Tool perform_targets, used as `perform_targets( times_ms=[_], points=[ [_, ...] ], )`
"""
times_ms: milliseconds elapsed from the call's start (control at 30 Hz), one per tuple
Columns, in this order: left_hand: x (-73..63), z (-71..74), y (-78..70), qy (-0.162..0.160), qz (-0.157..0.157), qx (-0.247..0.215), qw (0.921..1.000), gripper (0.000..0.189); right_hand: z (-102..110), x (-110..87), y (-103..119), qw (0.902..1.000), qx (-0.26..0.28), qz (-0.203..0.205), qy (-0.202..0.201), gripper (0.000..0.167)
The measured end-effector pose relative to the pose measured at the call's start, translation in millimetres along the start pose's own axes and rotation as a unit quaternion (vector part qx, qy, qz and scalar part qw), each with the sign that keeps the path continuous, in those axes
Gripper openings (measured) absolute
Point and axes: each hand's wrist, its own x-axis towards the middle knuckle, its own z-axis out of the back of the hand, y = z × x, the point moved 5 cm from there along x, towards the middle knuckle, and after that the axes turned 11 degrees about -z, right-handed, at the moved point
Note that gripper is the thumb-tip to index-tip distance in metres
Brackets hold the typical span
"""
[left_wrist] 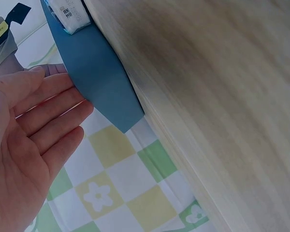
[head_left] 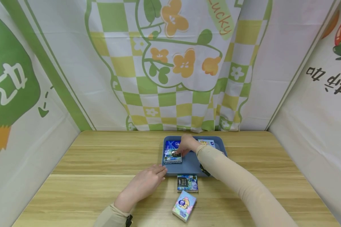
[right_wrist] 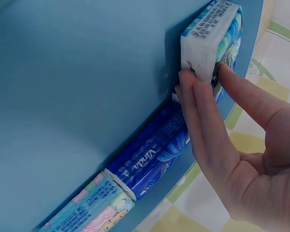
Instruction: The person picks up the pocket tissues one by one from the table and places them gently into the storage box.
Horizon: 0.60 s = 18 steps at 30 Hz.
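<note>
At the left side of a blue-grey tray [head_left: 191, 165], my right hand [head_left: 186, 145] pinches a small tissue pack with a blue floral print and a black label [head_left: 169, 156]. The right wrist view shows the thumb on the pack's printed face and fingertips along its white side [right_wrist: 199, 53]. Behind it in the tray lies a dark blue Vinda tissue pack [right_wrist: 152, 150]. A light blue tissue pack with a cartoon [head_left: 211, 142] is at the tray's back right. My left hand [head_left: 144, 185] rests with straight fingers at the tray's front left corner.
In front of the tray, a second blue floral tissue pack [head_left: 191, 183] lies on the wooden table [head_left: 108, 157]. Nearer still is a light blue pack with a yellow cartoon animal [head_left: 184, 205]. A patterned curtain [head_left: 170, 107] hangs behind the table.
</note>
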Motion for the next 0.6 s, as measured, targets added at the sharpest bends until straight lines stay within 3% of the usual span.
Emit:
perform_targets(
  times_ms=[433, 600],
  points=[
    [-0.8, -1.5, 0.7, -0.002, 0.004, 0.003, 1.0, 0.03, 3.7, -2.6, 1.4, 0.9998, -0.014, 0.006, -0.009, 0.052],
    [-0.6, -1.9, 1.0, -0.003, 0.003, 0.003, 1.0, 0.03, 3.9, -0.9, 0.7, 0.9999, -0.01, 0.002, -0.009, 0.051]
  ],
)
